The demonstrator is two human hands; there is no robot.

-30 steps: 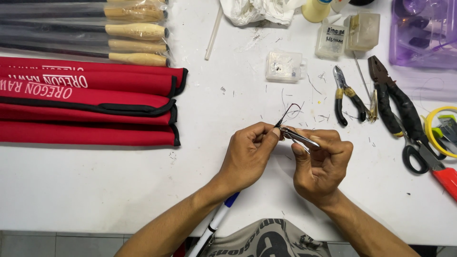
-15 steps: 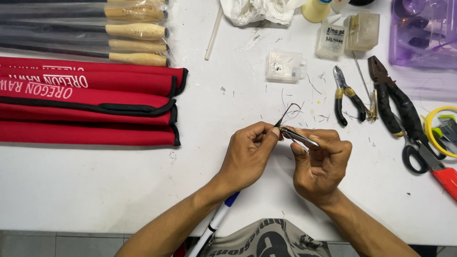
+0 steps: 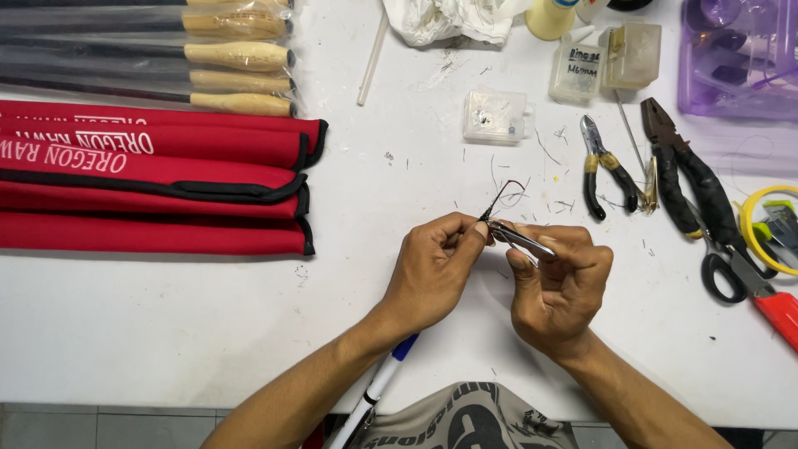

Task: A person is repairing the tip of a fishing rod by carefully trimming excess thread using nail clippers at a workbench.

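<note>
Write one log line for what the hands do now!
left hand: pinches thin dark wire | right hand: holds small metal clipper at wire | on white table

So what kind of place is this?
Probably a workbench where fishing gear gets made or fixed. On the white table lie pliers, rods with cork handles and red sleeves, and the right hand holds a small metal tool.

A single head-worn camera looks steeply down from above the person's chest at a white table. It sits close: the left hand and right hand fill the lower centre, forearms entering from the bottom edge.
</note>
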